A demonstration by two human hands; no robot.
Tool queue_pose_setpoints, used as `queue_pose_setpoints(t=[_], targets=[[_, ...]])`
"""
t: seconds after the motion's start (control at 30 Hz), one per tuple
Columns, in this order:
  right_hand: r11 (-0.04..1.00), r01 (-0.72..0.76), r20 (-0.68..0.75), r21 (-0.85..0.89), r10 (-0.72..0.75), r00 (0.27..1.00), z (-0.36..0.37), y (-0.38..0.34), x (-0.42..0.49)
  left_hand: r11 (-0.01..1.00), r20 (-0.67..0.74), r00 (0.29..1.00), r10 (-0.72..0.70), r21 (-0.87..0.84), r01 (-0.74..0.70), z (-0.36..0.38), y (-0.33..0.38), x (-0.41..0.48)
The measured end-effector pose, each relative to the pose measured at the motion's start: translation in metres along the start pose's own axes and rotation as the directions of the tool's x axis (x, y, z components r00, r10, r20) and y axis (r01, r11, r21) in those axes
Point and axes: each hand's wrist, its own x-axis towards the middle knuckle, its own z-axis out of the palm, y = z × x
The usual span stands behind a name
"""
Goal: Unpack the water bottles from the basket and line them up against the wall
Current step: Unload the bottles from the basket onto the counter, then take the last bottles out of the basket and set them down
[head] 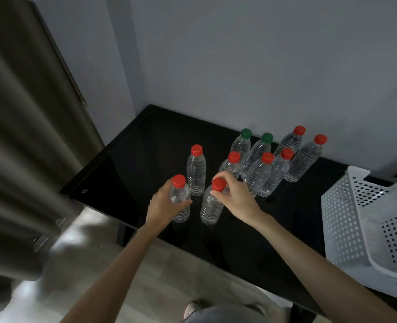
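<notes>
**A bottle in each grip, front of the black surface [146,141]**

Left grip [167,203] wrapped round the shoulder of one red-capped bottle [182,213]; right grip [237,199] pinching the neck of a second bottle [212,209] just beside it. Both upright, clear water inside. Farther back, one lone bottle [196,173], then a cluster of seven [260,176] (two green-capped) near the wall [262,66]. At right, a white perforated basket [341,217], interior only partly visible.

The black table [146,141] bears water bottles [196,173] and a white basket [346,217].
</notes>
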Motion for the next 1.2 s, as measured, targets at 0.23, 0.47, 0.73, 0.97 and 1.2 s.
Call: queue_pose_setpoints(t=[0.23,0.47,0.73,0.97,1.2], targets=[[0.996,-0.001,0.062,-0.094,0.007,0.998,-0.015,-0.008,-0.01,0.996,-0.16,0.985,0.066,-0.047,-0.074,-0.005,0.021,-0.016],[0.987,0.021,-0.184,-0.162,-0.051,0.982,-0.075,-0.026,-0.042,0.864,-0.263,0.824,0.503,0.181,-0.47,-0.007,0.091,-0.037],[0.967,-0.145,-0.467,-0.207,0.032,0.884,-0.153,0.008,-0.114,0.743,-0.167,0.725,0.669,0.121,-0.658,0.056,0.193,-0.054],[0.904,-0.392,-0.655,-0.171,0.193,0.731,-0.229,0.082,-0.2,0.727,0.028,0.726,0.687,-0.03,-0.686,0.173,0.261,-0.064],[0.818,-0.555,-0.599,-0.154,0.369,0.711,-0.288,0.16,-0.279,0.768,0.193,0.745,0.639,-0.098,-0.633,0.301,0.326,-0.057]])
